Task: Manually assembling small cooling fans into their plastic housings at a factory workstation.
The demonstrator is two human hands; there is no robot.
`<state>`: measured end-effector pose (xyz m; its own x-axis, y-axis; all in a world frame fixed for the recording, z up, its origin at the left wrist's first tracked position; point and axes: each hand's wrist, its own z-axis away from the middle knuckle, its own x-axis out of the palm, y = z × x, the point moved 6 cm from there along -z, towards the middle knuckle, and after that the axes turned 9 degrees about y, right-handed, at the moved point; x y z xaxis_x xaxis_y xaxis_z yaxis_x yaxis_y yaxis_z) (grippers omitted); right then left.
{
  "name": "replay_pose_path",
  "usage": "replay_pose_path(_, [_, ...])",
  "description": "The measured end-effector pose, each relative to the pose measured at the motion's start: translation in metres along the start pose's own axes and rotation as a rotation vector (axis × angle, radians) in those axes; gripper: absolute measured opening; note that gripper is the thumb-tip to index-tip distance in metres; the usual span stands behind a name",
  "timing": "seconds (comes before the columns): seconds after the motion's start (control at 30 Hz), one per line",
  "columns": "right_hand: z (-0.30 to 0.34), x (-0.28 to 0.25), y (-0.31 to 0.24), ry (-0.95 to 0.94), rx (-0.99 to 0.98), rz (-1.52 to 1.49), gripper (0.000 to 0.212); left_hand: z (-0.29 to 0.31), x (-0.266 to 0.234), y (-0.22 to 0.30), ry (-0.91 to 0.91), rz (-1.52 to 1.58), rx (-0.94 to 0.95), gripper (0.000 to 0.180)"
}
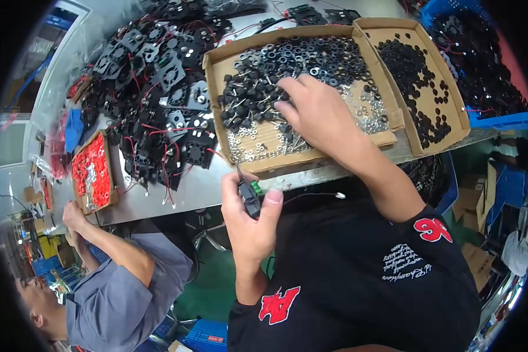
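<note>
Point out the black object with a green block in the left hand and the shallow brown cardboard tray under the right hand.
Black object with a green block (251, 203): head view, on its black body.
Shallow brown cardboard tray (281, 163): head view, on its near wall.

Brown cardboard tray (287, 166), black-headed silvery screws (253, 89), green connector (256, 188); red small parts (91, 167) at nine o'clock, blue crate (501, 121) at two; black T-shirt (346, 293) with red-and-white lettering (278, 305).
</note>
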<state>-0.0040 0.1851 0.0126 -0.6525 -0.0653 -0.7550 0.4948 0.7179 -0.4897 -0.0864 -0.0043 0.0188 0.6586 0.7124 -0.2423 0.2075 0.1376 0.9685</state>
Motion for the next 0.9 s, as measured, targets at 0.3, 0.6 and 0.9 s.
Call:
replay_pose_path(0.3, [-0.016,0.009,0.009,-0.162,0.094,0.157,0.023,0.004,-0.011,-0.008,-0.078,0.319,-0.224,0.045])
replay_pose_path(0.6, [-0.013,-0.014,0.023,0.142,0.063,0.034,0.017,0.007,0.004,-0.019,-0.121,0.678,-0.356,0.066])
replay_pose_path(0.9, [-0.008,0.009,0.023,-0.166,0.176,0.099,0.02,0.0,0.023,-0.009,-0.07,0.59,-0.245,0.036])
